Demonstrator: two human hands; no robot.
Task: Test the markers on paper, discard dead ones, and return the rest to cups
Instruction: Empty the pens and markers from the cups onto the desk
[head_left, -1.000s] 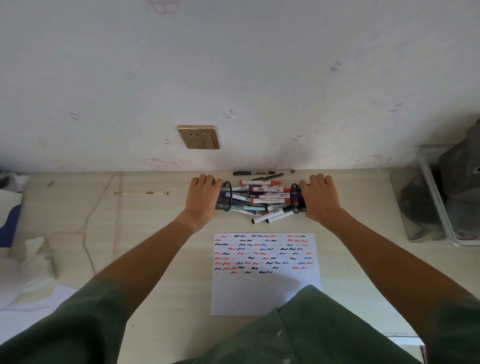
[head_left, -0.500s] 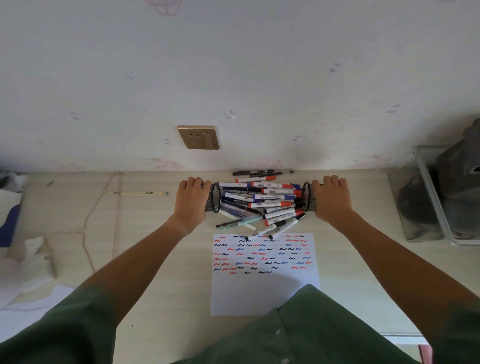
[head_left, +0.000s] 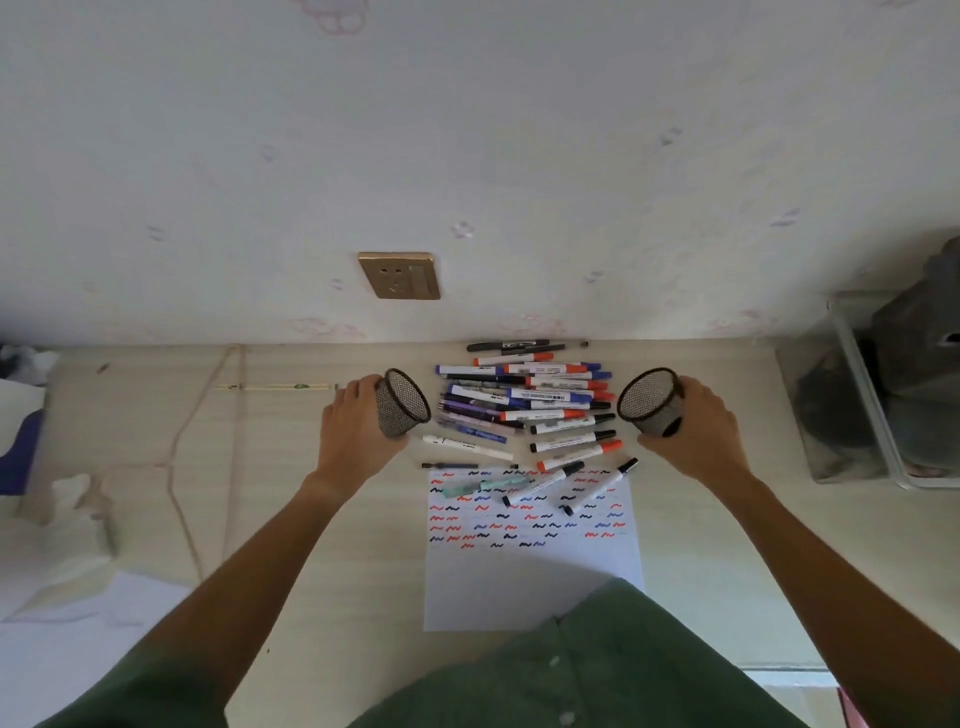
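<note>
Each grip (head_left: 358, 431) (head_left: 696, 431) clasps a seemingly empty mesh cup (head_left: 402, 402) (head_left: 649, 401), markers (head_left: 524, 410) between.

Tilted mesh cup (head_left: 402, 409) in left hand (head_left: 358, 435), another (head_left: 650, 408) in right hand (head_left: 693, 428), markers (head_left: 524, 405) heaped between

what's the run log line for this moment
stage: markers dumped | left hand: holds left mesh cup | right hand: holds right mesh cup | paper: scribbled
</note>
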